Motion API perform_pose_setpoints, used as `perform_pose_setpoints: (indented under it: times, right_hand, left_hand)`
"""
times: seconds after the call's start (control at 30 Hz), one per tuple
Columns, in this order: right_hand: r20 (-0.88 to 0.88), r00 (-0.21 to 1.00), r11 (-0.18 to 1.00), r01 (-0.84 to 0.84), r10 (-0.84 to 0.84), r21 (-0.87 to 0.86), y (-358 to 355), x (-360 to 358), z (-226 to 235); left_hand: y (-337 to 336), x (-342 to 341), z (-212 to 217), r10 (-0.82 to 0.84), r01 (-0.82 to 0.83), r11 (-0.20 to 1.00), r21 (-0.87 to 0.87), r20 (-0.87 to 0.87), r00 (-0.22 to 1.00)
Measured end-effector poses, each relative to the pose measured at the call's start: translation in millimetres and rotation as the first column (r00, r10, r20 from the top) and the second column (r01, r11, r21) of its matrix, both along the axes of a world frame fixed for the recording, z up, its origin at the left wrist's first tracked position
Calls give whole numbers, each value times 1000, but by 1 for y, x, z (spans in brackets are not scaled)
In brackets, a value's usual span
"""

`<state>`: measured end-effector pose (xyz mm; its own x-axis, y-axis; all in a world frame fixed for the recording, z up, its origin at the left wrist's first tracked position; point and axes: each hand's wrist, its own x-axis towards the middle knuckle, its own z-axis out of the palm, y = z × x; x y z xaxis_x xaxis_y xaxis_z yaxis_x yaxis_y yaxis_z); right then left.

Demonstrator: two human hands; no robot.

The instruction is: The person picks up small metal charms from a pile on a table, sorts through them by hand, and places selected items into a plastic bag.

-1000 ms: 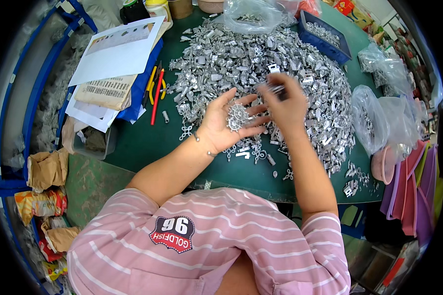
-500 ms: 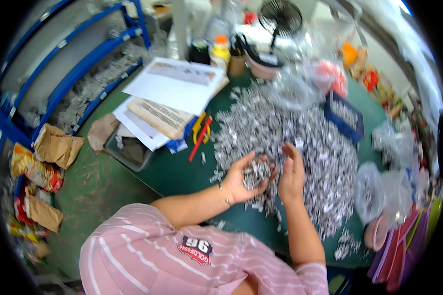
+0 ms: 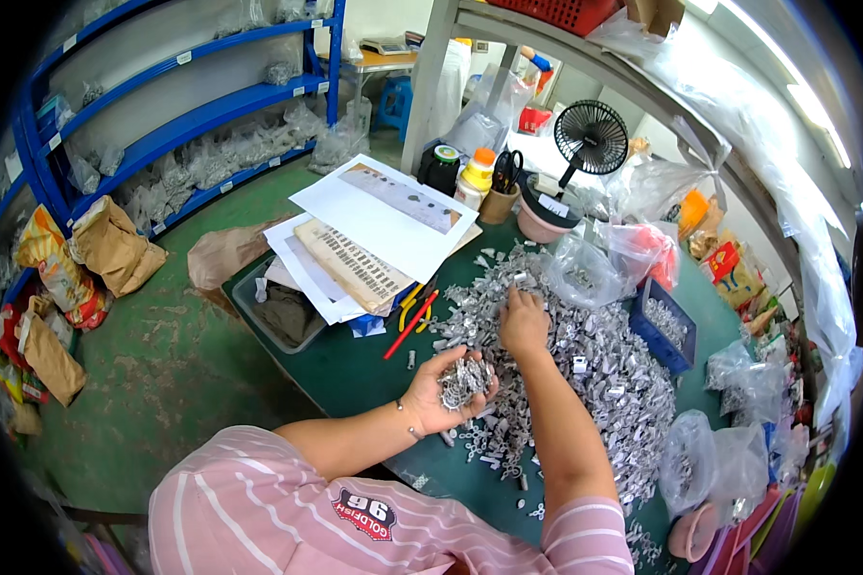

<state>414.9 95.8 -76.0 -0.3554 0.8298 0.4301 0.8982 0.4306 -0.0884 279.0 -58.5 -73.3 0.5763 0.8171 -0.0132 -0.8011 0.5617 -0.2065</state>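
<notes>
— At the green worktable [image 3: 355, 369], what do we see the hands doing?

— We see the left hand [image 3: 443, 395] turned palm up near the table's near edge, fingers curled into a cup around a fistful of small silvery metal parts [image 3: 464, 380]. The right hand [image 3: 524, 324] lies palm down, farther out, on the big heap of metal parts [image 3: 585, 369]; its fingers are bent into the heap, and we cannot tell whether they pinch one.

— Where might it go wrong?

— We judge the cupped hand full to the brim. One tilt of that wrist and pieces would drop to the table, or past its near edge to the floor, where strays already lie beside the heap.

— Anything else at risk?

— The heap's left fringe reaches toward the red and yellow pens [image 3: 412, 321] and the stack of printed sheets [image 3: 374, 225]. A sweeping reach could push parts under the paper. At the far right, the blue bin [image 3: 664, 331] and clear plastic bags [image 3: 590, 273] sit just beside the heap; we think a careless elbow could mix sorted parts back in.
</notes>
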Motion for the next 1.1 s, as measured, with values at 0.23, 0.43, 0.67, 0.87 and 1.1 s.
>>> perform_pose_setpoints:
  times: [0.23,0.43,0.67,0.87,1.1]
  right_hand:
    - [18,991,991,135,-135,-1,1,-16,3]
    - [37,983,967,183,-180,-175,4,-3,17]
    - [82,973,970,221,-214,-98,7,-10,10]
    - [24,971,965,240,-239,-108,13,-4,14]
    - [-409,912,998,-1,-24,-61,9,12,2]
  left_hand:
    - [2,-29,-11,91,-93,995,-45,-27,995]
    - [3,-28,-19,88,-90,996,-16,-90,992]
    - [3,-43,-31,72,-71,996,-54,17,997]
    - [-10,-74,-27,183,-184,982,-35,-18,983]
    - [-28,-90,-40,176,-181,976,-121,-52,983]
